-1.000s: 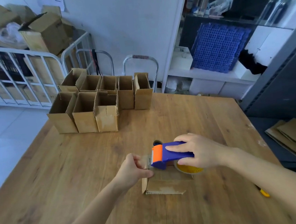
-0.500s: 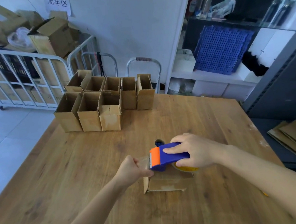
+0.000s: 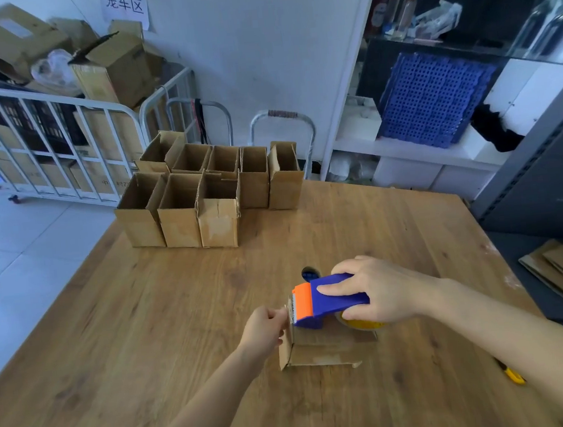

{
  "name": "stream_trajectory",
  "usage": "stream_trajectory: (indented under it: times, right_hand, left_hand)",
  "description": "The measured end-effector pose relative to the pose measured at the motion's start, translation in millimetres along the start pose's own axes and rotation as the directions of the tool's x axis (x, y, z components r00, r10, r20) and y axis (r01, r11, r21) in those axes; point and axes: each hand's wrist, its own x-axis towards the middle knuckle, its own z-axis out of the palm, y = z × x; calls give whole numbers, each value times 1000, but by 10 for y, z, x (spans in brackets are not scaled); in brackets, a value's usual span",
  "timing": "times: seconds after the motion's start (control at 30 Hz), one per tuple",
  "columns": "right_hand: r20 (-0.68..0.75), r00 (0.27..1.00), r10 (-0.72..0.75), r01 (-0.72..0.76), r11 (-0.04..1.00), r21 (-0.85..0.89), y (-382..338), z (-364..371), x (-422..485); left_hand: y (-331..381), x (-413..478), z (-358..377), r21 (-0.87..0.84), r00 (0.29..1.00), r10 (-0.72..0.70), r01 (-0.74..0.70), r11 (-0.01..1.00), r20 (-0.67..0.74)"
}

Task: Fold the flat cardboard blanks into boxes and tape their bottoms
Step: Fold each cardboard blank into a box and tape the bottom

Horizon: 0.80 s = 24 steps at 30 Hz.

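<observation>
Wooden counter (image 3: 147, 329), finished boxes (image 3: 181, 223) along its far edge, cage cart (image 3: 56, 99) behind; right hand (image 3: 380, 290), grip wrapped round the tape dispenser (image 3: 329, 300), over the box (image 3: 324, 350) mid-counter; left hand (image 3: 263, 328) pinches the tape end (image 3: 287, 311).

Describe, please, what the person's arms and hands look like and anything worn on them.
Both arms are bare as far as the view shows, with no sleeves. The left hand and right hand wear no gloves, and no watch, bracelet or ring is visible.
</observation>
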Motion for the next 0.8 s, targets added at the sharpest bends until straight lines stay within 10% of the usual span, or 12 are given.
stream_trajectory:
  times: [0.33, 0.43, 0.6, 0.8]
  right_hand:
    - [7, 1000, 16, -16, 1000, -12, -8, -34, 14]
    - [-2, 1000, 21, -21, 1000, -4, -3, -22, 11]
    - [-3, 999, 33, -33, 999, -20, -5, -15, 26]
    - [-31, 999, 28, -28, 1000, -13, -38, -21, 0]
  left_hand:
    - [-97, -25, -102, 246, 973, -143, 186, 951, -180]
    - [-222, -145, -216, 160, 977, 119, -90, 983, -177]
    - [-32, -264, -148, 315, 875, 285, -418, 852, 392]
    - [138, -91, -76, 409, 869, 366, -482, 775, 332]
